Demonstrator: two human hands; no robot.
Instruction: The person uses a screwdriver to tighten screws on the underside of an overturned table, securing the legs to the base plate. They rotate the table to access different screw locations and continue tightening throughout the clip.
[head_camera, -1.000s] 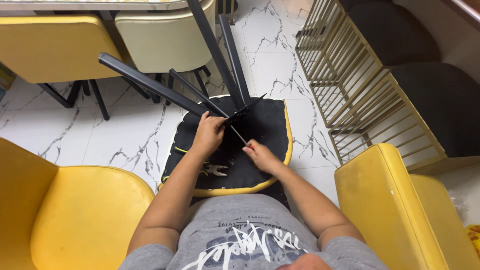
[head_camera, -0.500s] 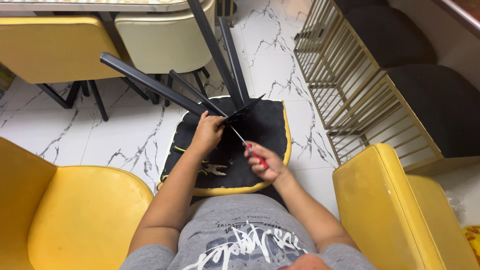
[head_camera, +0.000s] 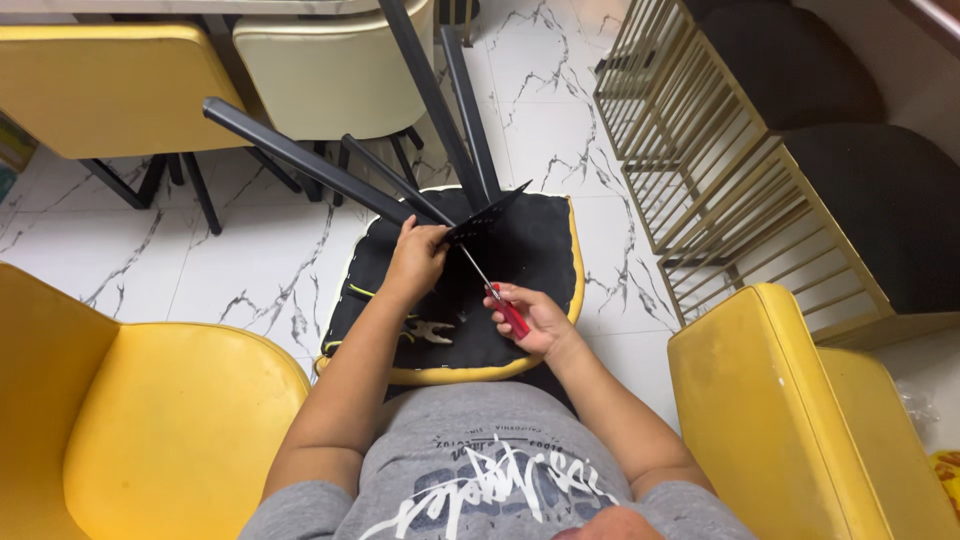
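Black metal legs (head_camera: 300, 160) already stand on the upturned chair seat (head_camera: 530, 250) on the floor; left hand (head_camera: 415, 262) grips their bracket (head_camera: 487, 215), right hand (head_camera: 530, 320) closed around a red-handled screwdriver (head_camera: 497, 297) at it, fastening apparently unfinished.

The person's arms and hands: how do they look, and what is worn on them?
Both arms are bare from the shoulder area down: no long sleeves, gloves, watch or bracelets show. The left hand and right hand wear no visible rings. Only the short sleeves of a grey T-shirt with a white and dark print cover the upper arms.
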